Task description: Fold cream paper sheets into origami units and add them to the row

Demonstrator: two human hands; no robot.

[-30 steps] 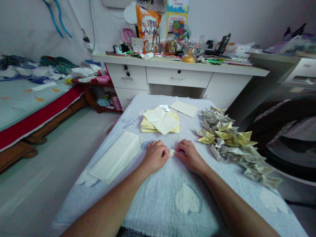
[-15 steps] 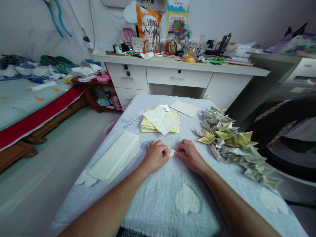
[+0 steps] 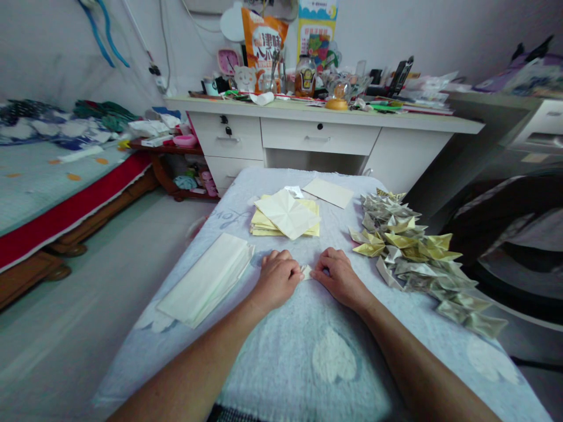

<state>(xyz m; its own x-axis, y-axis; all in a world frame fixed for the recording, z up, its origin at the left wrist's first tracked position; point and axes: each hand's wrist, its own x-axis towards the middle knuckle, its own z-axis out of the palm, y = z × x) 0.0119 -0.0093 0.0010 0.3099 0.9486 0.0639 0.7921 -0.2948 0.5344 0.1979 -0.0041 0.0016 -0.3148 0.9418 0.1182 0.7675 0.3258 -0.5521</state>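
Note:
Between my hands is a small folded piece of white paper (image 3: 306, 272), low over the cloth-covered table. My left hand (image 3: 279, 278) pinches its left side, and my right hand (image 3: 338, 275) pinches the right side. Fingers hide most of the fold. Just beyond lies a stack of yellow paper (image 3: 263, 225) with a creased white sheet (image 3: 288, 213) on top. A long pile of white paper (image 3: 206, 280) rests left of my left hand. Rows of folded paper boats (image 3: 409, 246), grey and yellow, stand to the right of my right hand.
The table wears a pale blue cloth (image 3: 272, 357). A flat cream card (image 3: 328, 193) lies at its far side. Behind stands a white desk (image 3: 321, 136) crowded with a jar (image 3: 305, 77) and an orange bag (image 3: 264, 44). A bed (image 3: 53, 187) is left, a washing machine (image 3: 536, 135) right.
The folded paper and the fingers on it have shifted very slightly; the left fingers look closer together. Both hands keep their pinch. The surrounding things stay in place.

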